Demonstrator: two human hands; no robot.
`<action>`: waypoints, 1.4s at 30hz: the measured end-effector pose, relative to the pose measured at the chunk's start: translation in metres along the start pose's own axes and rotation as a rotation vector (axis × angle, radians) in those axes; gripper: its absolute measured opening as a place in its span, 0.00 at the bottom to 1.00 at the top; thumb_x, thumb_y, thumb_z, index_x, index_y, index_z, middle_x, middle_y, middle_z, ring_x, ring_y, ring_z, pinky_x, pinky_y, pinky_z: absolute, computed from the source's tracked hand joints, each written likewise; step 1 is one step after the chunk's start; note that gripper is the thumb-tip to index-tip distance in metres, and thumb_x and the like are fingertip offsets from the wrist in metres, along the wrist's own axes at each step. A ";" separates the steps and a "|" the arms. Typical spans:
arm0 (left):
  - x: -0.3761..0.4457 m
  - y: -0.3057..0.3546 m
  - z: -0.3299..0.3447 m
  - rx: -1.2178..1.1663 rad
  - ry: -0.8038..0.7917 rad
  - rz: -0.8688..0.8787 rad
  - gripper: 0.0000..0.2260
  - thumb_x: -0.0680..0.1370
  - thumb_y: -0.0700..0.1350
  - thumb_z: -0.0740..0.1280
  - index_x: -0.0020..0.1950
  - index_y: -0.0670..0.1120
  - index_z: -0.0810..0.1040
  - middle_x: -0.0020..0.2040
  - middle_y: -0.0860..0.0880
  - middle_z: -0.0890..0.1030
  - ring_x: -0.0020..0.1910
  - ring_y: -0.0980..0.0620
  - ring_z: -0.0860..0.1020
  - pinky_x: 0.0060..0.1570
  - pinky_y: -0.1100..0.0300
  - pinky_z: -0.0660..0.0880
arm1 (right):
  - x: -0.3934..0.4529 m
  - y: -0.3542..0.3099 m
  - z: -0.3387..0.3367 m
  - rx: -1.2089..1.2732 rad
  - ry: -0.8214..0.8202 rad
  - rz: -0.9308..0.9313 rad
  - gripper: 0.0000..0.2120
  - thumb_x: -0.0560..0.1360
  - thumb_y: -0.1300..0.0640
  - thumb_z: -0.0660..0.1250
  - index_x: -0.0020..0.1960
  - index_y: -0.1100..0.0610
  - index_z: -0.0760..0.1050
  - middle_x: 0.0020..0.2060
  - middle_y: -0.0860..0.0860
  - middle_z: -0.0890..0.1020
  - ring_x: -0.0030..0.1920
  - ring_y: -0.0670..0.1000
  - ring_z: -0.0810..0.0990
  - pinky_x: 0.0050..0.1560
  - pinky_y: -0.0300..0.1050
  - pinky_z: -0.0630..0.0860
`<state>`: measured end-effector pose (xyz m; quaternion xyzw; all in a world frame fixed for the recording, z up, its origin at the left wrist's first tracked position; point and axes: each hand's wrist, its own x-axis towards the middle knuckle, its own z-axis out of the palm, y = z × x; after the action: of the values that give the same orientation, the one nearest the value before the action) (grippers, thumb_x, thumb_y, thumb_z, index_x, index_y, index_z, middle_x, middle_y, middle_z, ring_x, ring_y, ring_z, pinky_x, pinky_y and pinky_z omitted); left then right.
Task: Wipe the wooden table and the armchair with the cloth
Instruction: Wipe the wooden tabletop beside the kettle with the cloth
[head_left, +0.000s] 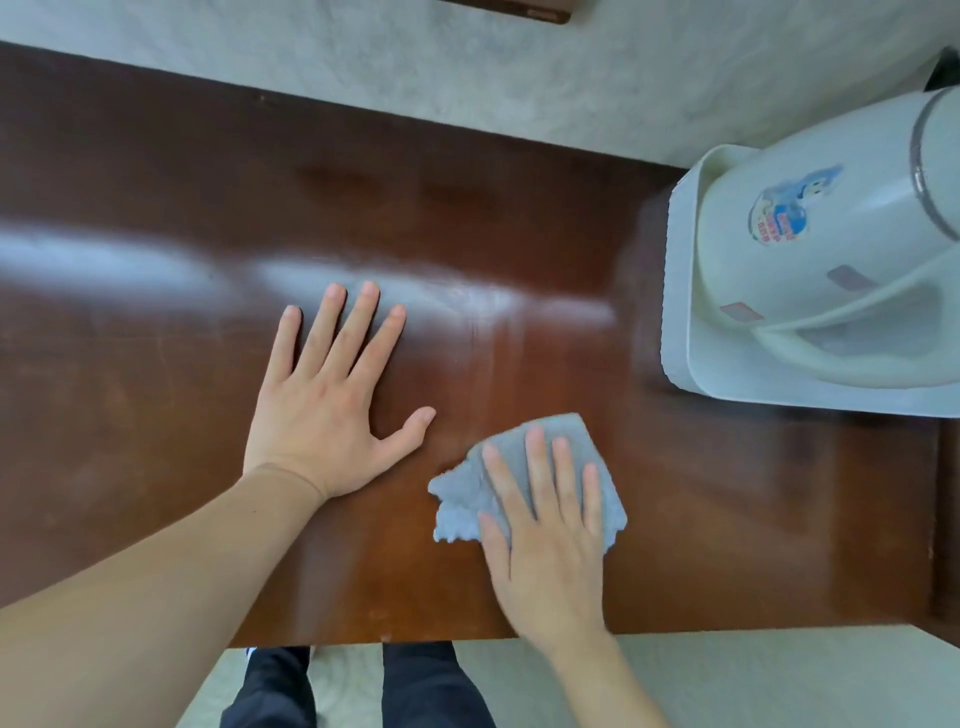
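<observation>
Legs (358, 691) in dark trousers at bottom, standing at near edge of table (156, 218). R hand (545, 540) lies flat w/ straight fingers pressing the grey cloth (519, 467) onto the wood, near the front edge. L hand (327, 400) flat, fingers spread, palm on bare wood just left of cloth, not touching it. Far right: white kettle (831, 270) on a white tray (685, 322).
</observation>
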<state>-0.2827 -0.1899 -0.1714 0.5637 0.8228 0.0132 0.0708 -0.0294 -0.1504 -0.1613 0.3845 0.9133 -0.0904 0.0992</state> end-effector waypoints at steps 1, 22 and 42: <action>0.000 0.000 0.000 -0.003 0.005 -0.002 0.40 0.76 0.70 0.54 0.82 0.50 0.56 0.83 0.46 0.54 0.83 0.43 0.50 0.79 0.37 0.50 | 0.020 0.005 -0.005 0.003 0.025 -0.025 0.27 0.83 0.44 0.49 0.80 0.45 0.49 0.80 0.53 0.51 0.80 0.56 0.49 0.77 0.61 0.51; -0.002 0.002 0.003 -0.056 0.085 -0.014 0.40 0.75 0.72 0.54 0.82 0.53 0.55 0.83 0.49 0.55 0.82 0.46 0.51 0.80 0.42 0.47 | 0.006 0.003 0.007 0.065 0.155 0.126 0.27 0.83 0.43 0.46 0.81 0.47 0.49 0.80 0.54 0.52 0.80 0.57 0.47 0.78 0.60 0.48; 0.000 0.000 0.006 -0.036 0.058 -0.050 0.44 0.73 0.74 0.47 0.83 0.52 0.48 0.84 0.46 0.47 0.83 0.45 0.44 0.79 0.39 0.42 | 0.117 0.004 -0.025 0.002 0.130 0.125 0.27 0.82 0.41 0.42 0.80 0.44 0.45 0.81 0.53 0.47 0.80 0.55 0.43 0.78 0.57 0.42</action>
<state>-0.2818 -0.1905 -0.1771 0.5409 0.8381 0.0427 0.0573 -0.1094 -0.0616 -0.1673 0.4460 0.8919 -0.0599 0.0450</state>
